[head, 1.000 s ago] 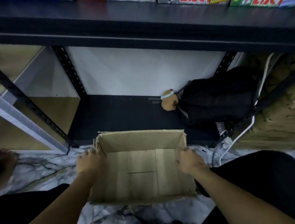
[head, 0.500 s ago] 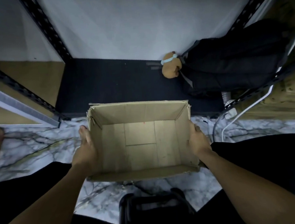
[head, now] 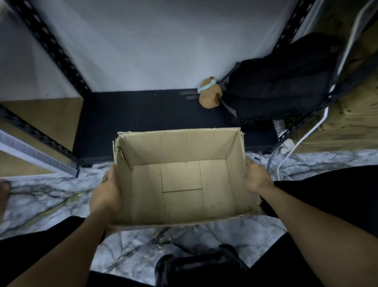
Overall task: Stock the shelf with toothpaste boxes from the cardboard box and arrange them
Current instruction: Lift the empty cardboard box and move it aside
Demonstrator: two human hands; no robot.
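A plain brown cardboard box [head: 179,144] sits between the person's knees, just in front of the lowest board of the shelf [head: 140,115]. It is open at the top, and its far rim is ragged and torn. The smooth inner walls slope down to a bare bottom of folded flaps, seen in full, with seams that form a rectangle in the middle. The left hand [head: 106,193] presses flat against the outside of the left wall, fingers straight and pointing forward. The right hand [head: 257,176] presses the outside of the right wall in the same way. Whether the box rests on the floor or is lifted off it cannot be told.

The floor [head: 52,195] is glossy grey-veined marble. The shelf board is matte and dark, framed by black perforated metal posts. On its right end lies a soft black backpack [head: 276,86], with a round brown plush toy [head: 209,94] touching it. A white cable [head: 296,144] curves down beside the right post.
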